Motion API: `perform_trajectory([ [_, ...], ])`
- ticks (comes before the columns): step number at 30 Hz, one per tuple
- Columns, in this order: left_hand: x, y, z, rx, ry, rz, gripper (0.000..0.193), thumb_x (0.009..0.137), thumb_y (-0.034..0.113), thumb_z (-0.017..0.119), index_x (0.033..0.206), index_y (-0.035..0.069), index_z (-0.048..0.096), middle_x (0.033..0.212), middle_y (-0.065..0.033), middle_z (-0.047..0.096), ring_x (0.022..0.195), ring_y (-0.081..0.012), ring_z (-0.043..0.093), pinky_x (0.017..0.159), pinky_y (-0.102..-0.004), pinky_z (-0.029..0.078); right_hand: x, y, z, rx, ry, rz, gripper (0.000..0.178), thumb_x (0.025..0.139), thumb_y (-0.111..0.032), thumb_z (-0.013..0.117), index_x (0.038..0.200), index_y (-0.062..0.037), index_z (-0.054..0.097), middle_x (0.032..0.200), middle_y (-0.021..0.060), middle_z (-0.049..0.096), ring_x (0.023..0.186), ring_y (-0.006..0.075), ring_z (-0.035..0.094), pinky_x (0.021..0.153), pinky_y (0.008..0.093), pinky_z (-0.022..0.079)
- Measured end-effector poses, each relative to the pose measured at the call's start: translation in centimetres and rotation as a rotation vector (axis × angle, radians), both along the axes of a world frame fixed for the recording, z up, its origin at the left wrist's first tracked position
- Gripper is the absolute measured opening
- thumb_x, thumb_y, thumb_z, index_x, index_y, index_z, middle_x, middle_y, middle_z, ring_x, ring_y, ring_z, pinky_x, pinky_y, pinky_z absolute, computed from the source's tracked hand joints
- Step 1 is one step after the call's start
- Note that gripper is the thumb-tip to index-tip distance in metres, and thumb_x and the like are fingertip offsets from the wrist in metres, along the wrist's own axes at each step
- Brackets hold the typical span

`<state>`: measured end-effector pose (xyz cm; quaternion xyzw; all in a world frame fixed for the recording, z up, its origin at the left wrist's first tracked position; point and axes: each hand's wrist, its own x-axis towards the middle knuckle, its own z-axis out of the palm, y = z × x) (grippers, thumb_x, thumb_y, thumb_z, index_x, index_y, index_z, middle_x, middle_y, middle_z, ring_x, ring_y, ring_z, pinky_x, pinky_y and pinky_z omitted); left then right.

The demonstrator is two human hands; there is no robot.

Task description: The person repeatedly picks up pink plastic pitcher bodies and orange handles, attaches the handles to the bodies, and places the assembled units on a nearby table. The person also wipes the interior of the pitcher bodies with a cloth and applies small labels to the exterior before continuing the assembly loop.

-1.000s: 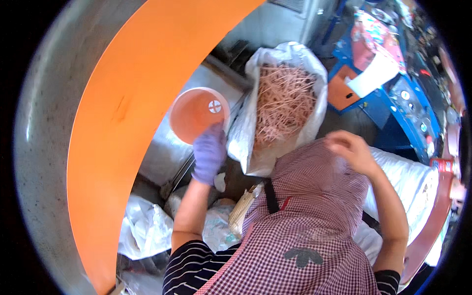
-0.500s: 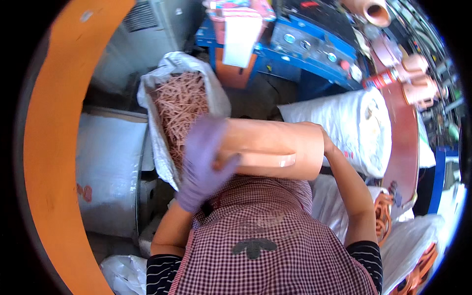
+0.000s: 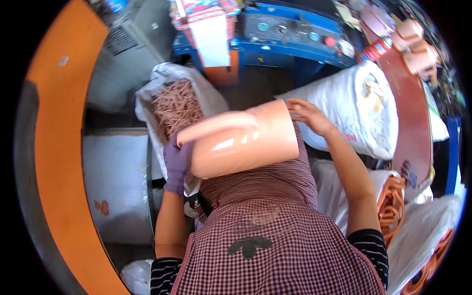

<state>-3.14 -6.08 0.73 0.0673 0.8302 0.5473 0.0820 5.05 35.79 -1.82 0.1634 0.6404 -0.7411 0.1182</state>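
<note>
A glossy peach plastic jug (image 3: 241,145) lies on its side across my lap, its right end tilted farther away from me. Its long handle runs along the far upper side. My left hand (image 3: 177,162), in a purple glove, is closed on the jug's left end below the end of the handle; part of its fingers is hidden. My bare right hand (image 3: 310,117) is at the far corner of the flat right end, with fingers stretched out and apart. The fingertips are close to the edge or touching it.
A white sack (image 3: 147,101) of thin pink plastic strips (image 3: 178,105) stands beyond my left hand. A stuffed white sack (image 3: 351,113) is at right, beside a reddish table (image 3: 410,118) with peach jugs. Orange handle-shaped parts (image 3: 392,204) fill bags nearer me. An orange post (image 3: 54,147) rises at left.
The jug has turned about its length, bringing the handle from the near side to the far upper side. Its right end has swung away from me, and my right hand's fingers have spread.
</note>
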Motion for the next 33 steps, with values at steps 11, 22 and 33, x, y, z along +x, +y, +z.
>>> perform_trajectory([
  [11, 2.2, -7.9, -2.2, 1.114, -0.638, -0.106, 0.033, 0.088, 0.014, 0.057, 0.118, 0.000, 0.062, 0.105, -0.0132, 0.068, 0.094, -0.0219, 0.066, 0.080, -0.0324, 0.053, 2.0, -2.2, -0.2, 0.009, -0.147, 0.122, 0.038, 0.095, -0.024, 0.058, 0.123, 0.0008, 0.055, 0.107, 0.0125, 0.065, 0.095, 0.0206, 0.065, 0.084, 0.0329, 0.052],
  [22, 3.5, -7.2, -2.8, 1.192, -0.620, -0.143, 0.036, 0.089, 0.016, 0.058, 0.120, -0.001, 0.060, 0.109, -0.0143, 0.067, 0.096, -0.0220, 0.066, 0.082, -0.0311, 0.053, 0.7, -3.6, 1.4, 0.046, -0.026, -0.022, 0.024, 0.097, -0.015, 0.053, 0.113, 0.0016, 0.062, 0.096, 0.0108, 0.068, 0.084, 0.0172, 0.067, 0.075, 0.0285, 0.053],
  [33, -2.1, -6.1, -3.0, 0.395, -0.106, 0.223, 0.037, 0.081, 0.005, 0.064, 0.118, -0.001, 0.062, 0.110, -0.0102, 0.067, 0.100, -0.0183, 0.063, 0.088, -0.0317, 0.051, -14.8, -5.5, 9.0, 0.577, 0.447, 0.098, 0.016, 0.096, -0.009, 0.051, 0.100, 0.0011, 0.064, 0.087, 0.0084, 0.067, 0.076, 0.0155, 0.065, 0.067, 0.0277, 0.050],
])
